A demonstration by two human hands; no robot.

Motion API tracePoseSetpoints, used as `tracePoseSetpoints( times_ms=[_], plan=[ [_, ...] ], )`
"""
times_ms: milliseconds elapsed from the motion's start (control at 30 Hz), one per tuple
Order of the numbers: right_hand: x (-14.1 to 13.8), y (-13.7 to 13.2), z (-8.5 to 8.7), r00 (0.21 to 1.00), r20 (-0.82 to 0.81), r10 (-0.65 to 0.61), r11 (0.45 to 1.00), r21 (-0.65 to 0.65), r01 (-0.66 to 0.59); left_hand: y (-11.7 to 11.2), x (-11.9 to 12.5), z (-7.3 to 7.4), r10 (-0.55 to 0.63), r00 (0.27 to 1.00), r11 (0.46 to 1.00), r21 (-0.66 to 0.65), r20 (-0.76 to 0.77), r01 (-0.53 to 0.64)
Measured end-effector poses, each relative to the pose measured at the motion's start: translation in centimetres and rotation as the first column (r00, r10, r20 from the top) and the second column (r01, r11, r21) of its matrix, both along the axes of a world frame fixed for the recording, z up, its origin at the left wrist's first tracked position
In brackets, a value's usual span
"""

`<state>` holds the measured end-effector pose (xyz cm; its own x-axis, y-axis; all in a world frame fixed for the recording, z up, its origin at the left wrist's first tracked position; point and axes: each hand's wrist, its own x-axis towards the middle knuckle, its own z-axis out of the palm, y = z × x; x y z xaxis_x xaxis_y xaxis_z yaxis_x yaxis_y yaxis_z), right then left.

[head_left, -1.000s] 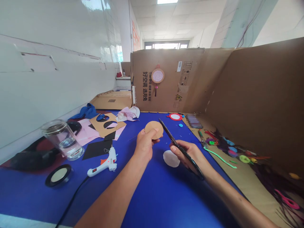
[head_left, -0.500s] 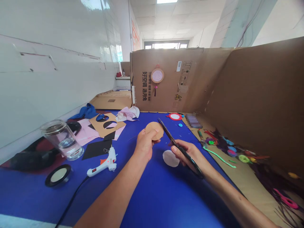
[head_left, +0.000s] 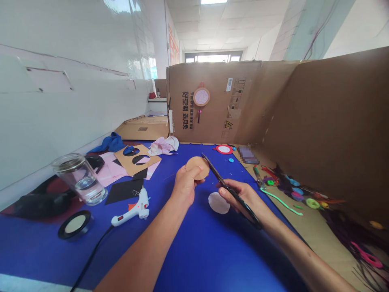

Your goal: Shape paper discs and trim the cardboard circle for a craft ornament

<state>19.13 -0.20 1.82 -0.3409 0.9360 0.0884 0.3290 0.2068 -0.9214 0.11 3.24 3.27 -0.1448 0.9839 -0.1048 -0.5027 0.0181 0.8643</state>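
A round tan cardboard disc [head_left: 196, 165] is pinched in my left hand [head_left: 186, 184], thumb on its face and fingers behind. My right hand [head_left: 241, 194] is closed around a pair of black scissors [head_left: 217, 172], whose blades point up and to the left. The blades look closed together, and their tip is at the disc's right edge; whether they touch cannot be told. Below the scissors, a white round piece [head_left: 219, 203] lies on the blue tabletop [head_left: 194, 251] beside my right hand.
At left are a white glue gun [head_left: 133, 213], a glass jar [head_left: 82, 178] of water, a tape roll [head_left: 75, 224] and cardboard with round holes [head_left: 141, 150]. Cardboard walls [head_left: 219, 121] stand behind and right. Pink scissors [head_left: 366, 255] and craft bits lie at right.
The scissors' tip has shifted very slightly left and down along the disc's edge. Otherwise both hands and the disc stay almost still.
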Motion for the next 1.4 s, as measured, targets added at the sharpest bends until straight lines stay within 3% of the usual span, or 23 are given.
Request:
tracePoseSetpoints(
  times_ms=[1400],
  plan=[
    [-0.49,-0.52,0.53,1.0,0.001,-0.013,1.0,0.0,0.013,0.42,-0.48,-0.25,-0.027,1.0,0.999,0.041,0.008,0.027]
  ],
)
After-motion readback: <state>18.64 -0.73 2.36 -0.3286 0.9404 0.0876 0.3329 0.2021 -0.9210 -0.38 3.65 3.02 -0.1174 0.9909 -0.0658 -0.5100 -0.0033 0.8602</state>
